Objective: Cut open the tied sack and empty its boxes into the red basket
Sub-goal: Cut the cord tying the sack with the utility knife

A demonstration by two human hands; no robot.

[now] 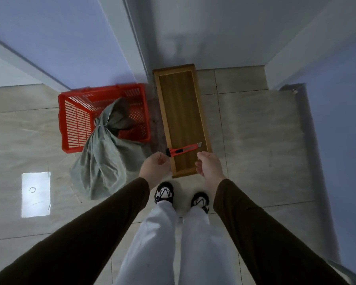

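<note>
Pale floor tiles held our sack against the red basket; cutter lay handy, both hands loosely curled, empty.

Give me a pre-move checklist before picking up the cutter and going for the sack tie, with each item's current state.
1. Utility knife within reach on wooden tray: ok.
2. Blade retracted for safe pickup: not ok, tip shows.
3. Left hand and right hand free: ok.
4. Sack tied at neck: ok.
5. Red basket beside sack, upright: ok.
6. Boxes inside sack: cannot tell.
</note>
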